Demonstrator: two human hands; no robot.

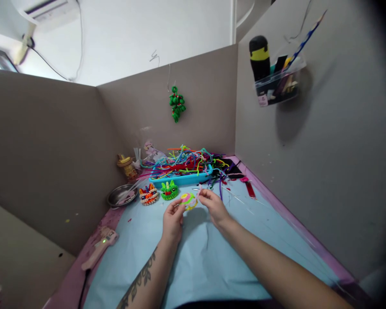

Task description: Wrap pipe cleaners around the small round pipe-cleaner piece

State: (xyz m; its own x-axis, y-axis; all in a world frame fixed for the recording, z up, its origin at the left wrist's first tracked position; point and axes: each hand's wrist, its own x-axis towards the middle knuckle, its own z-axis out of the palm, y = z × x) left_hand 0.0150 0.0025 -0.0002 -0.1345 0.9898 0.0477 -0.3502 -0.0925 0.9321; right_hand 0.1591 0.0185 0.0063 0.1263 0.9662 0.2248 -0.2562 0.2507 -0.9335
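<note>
My left hand (174,219) pinches the left edge of a small pipe-cleaner piece (188,198) coiled in yellow, pink and green. On its right side, my right hand (214,206) has thumb and fingertips closed on a pale pink pipe cleaner (199,191) that meets the coiled piece. Both hands are held above the blue cloth (193,266). Just beyond my left hand sit a green pipe-cleaner animal head (169,190) and an orange and white one (148,195).
A blue tray (180,179) heaped with colourful pipe cleaners stands at the back. To the left are a metal bowl (116,195), a lidded cup (128,167) and a pink corded tool (101,248) with a green light. Grey partitions enclose the table; a clear holder (278,88) hangs right.
</note>
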